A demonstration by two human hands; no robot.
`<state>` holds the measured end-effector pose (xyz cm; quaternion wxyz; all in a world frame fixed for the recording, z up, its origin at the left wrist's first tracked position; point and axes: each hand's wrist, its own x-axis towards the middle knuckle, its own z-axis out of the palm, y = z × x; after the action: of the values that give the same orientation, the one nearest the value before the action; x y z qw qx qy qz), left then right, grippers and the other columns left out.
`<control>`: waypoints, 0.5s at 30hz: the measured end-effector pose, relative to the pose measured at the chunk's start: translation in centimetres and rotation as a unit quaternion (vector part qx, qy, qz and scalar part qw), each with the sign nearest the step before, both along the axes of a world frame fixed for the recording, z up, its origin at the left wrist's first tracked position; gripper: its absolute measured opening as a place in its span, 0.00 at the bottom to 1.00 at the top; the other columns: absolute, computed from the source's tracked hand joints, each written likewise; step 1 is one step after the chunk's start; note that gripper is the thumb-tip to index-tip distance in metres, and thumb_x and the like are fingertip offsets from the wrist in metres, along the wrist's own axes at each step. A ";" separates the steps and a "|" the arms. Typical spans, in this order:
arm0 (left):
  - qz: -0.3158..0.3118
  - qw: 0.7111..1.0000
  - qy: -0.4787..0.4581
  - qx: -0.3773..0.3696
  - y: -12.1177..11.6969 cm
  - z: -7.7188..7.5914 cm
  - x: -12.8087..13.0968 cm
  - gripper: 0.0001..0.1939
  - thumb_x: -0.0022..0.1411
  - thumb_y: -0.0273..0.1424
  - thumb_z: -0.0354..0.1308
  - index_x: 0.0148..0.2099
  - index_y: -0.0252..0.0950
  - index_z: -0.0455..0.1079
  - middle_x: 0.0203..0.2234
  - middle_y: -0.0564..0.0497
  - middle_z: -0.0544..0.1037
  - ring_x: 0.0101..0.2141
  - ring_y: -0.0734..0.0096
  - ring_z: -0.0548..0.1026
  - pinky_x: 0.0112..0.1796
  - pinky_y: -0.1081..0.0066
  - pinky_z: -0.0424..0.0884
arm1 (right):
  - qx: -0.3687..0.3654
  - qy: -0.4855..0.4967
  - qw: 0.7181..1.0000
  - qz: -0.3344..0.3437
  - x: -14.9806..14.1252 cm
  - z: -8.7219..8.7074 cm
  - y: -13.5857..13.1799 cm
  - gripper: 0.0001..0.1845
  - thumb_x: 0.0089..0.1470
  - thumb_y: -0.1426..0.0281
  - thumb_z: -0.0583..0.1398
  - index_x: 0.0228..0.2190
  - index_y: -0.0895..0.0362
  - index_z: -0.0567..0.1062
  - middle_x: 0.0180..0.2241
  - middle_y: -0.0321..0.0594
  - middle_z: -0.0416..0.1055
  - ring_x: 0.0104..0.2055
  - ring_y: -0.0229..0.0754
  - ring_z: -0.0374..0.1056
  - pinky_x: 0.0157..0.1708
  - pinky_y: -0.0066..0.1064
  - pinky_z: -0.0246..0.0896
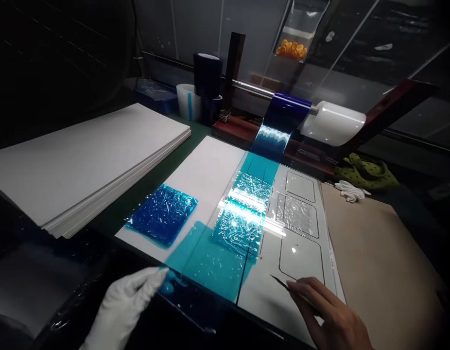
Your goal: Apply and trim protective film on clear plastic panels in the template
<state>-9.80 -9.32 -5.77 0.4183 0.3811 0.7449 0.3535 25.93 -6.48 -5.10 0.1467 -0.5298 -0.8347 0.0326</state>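
My left hand (pixel 126 304), in a white glove, pinches the near end of a strip of blue film (pixel 210 265). The strip runs from a blue roll (pixel 283 109) on a metal rod down over a white sheet (pixel 206 170). My bare right hand (pixel 327 311) is closed round a thin pointed blade or tweezers (pixel 279 283). Its tip rests on a clear sheet with rounded rectangular cut-outs (pixel 301 243), just right of the film. A crinkled dark blue square of film (pixel 161 214) lies on the white sheet to the left.
A thick stack of white sheets (pixel 79 165) lies at the left. Behind stand tape rolls (pixel 206 78) and a white roll (pixel 334 124) on the dispenser. A brown board (pixel 378 262) lies at the right, with a white glove (pixel 351 190) and a green cloth (pixel 363 172) beyond it.
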 end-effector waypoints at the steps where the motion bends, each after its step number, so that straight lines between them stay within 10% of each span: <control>1: 0.036 0.998 -0.046 -0.011 0.9 0.3 -1.4 0.25 0.49 0.58 0.58 0.34 0.43 0.78 0.29 0.54 0.82 0.34 0.60 0.80 0.39 0.63 0.79 | -0.004 0.015 1.000 0.003 -0.2 0.0 0.0 0.15 0.64 0.63 0.50 0.40 0.52 0.76 0.34 0.41 0.76 0.25 0.36 0.73 0.17 0.20 0.62; 6: 0.121 0.983 -0.140 0.010 5.4 1.9 -6.7 0.23 0.57 0.46 0.60 0.51 0.41 0.71 0.52 0.54 0.75 0.57 0.62 0.67 0.62 0.56 0.56 | -0.025 0.050 0.998 0.014 -1.5 -0.1 0.2 0.16 0.65 0.63 0.50 0.39 0.52 0.77 0.33 0.42 0.76 0.26 0.36 0.74 0.18 0.19 0.65; 15: 0.108 0.992 -0.061 0.016 8.7 3.0 -7.6 0.20 0.59 0.39 0.60 0.50 0.34 0.71 0.43 0.55 0.80 0.54 0.60 0.70 0.61 0.52 0.56 | -0.039 0.043 0.998 0.027 -2.3 -0.3 0.8 0.14 0.64 0.64 0.52 0.39 0.52 0.77 0.33 0.42 0.76 0.26 0.36 0.75 0.19 0.18 0.66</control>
<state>-17.44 -0.62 -2.76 0.4163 0.2830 0.7489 0.4310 23.67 -5.70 -5.40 0.1613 -0.5103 -0.8397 0.0919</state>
